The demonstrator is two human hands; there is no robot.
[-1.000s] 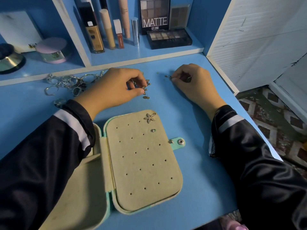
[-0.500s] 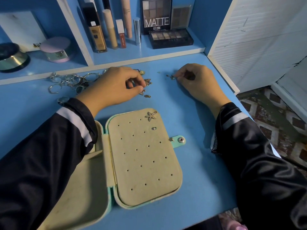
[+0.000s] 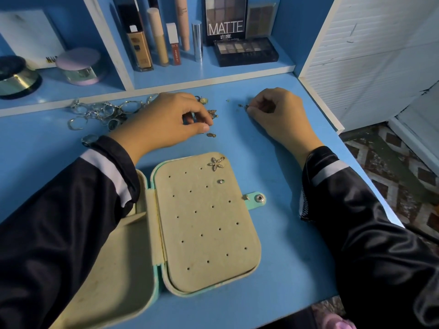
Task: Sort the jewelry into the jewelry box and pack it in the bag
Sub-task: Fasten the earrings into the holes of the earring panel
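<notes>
Beige jewelry box (image 3: 206,229) lies open, long axis toward the shelf (image 3: 213,79); left hand (image 3: 164,124) and right hand (image 3: 278,115) each pinch earrings (image 3: 246,106)

The place was a room in a home, at a dressing table. A blue painted tabletop (image 3: 285,162) carried a low blue shelf with white edges (image 3: 213,77) across the top of the frame. Cosmetics stood in the shelf: a square glass bottle of beige foundation (image 3: 140,48), a red tube of lip cream (image 3: 175,51), a black eyeshadow palette printed MATTE (image 3: 225,20) and, at the upper left, a round lilac powder jar (image 3: 79,65). A heap of silver rings (image 3: 99,111) lay just below the shelf. At the right edge a floor of brown and white patterned tiles (image 3: 392,162) showed.
</notes>
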